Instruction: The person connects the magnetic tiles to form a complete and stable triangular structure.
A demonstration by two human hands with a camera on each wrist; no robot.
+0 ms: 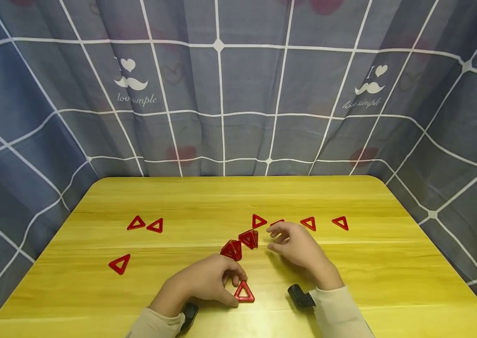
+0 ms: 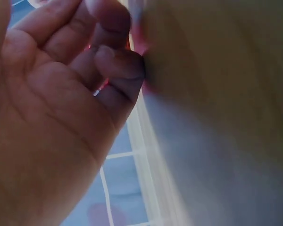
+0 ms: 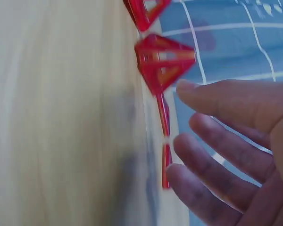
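Red hollow triangle [image 1: 245, 299] pinched by left fingers [image 1: 234, 266], right fingers [image 1: 280, 228] loosely parted, holding nothing, faceted pyramids [image 1: 232, 250], grained tabletop [image 1: 390, 267]

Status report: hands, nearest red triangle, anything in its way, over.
Left hand pinches red triangle. Right hand empty, hovers by two red pyramids. No other piece touching the triangle.

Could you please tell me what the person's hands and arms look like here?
The left hand and right hand are bare, without gloves. The left sleeve and right sleeve are light beige and reach the wrists. A small black device shows beside the left wrist and another beside the right; no cables are visible.
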